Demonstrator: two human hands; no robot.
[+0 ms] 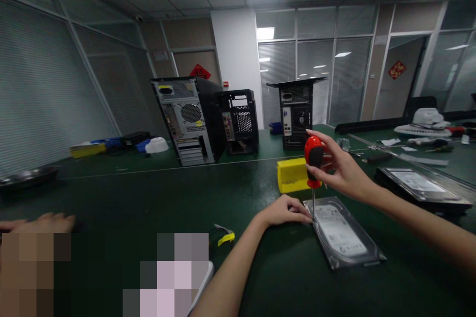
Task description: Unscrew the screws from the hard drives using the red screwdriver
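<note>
A hard drive (340,230) with a white label lies flat on the green table. My right hand (340,166) is closed around the red and black handle of a screwdriver (314,158). The screwdriver stands upright, its shaft pointing down at the drive's left edge near the far corner. My left hand (284,209) rests low on the table, fingers together and closed on that same edge, right beside the tip. Whether a screw sits under the tip is too small to make out. Just behind the drive stands a yellow bin (292,176).
Computer cases (208,119) stand along the back, another (297,114) behind my right hand. More drives (420,185) lie at the right. A yellow-tagged cable (226,238) lies left of my forearm. Another person's blurred hand (44,223) is at far left, near a metal dish (28,178).
</note>
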